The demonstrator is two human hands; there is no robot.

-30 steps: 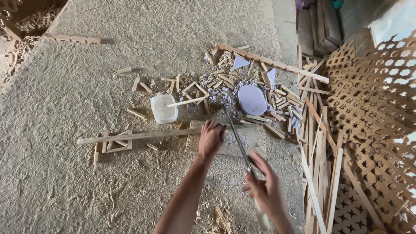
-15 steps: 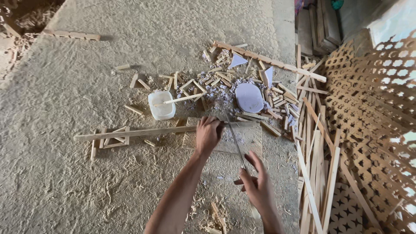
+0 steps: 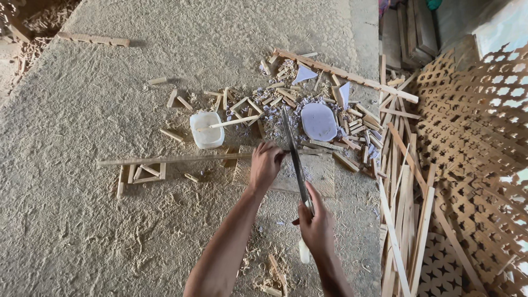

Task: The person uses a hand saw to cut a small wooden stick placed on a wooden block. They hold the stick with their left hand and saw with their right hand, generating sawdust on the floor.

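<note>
My left hand (image 3: 265, 165) presses down on a long thin wooden strip (image 3: 170, 160) where it crosses a flat wooden board (image 3: 319, 173) on the sawdust floor. My right hand (image 3: 316, 223) grips the handle of a thin-bladed hand saw (image 3: 292, 151), its blade running away from me across the strip just right of my left fingers. Short cross pieces are joined to the strip's left end (image 3: 140, 173).
A white tub with a stick in it (image 3: 206, 130) stands behind the strip. Wood offcuts, shavings and an oval white lid (image 3: 319, 121) lie beyond. Wooden lattice panels (image 3: 473, 137) and loose slats (image 3: 407, 209) fill the right side.
My right hand has drawn the saw back toward me and slightly left. The view has shifted a little; my left hand stays on the strip.
</note>
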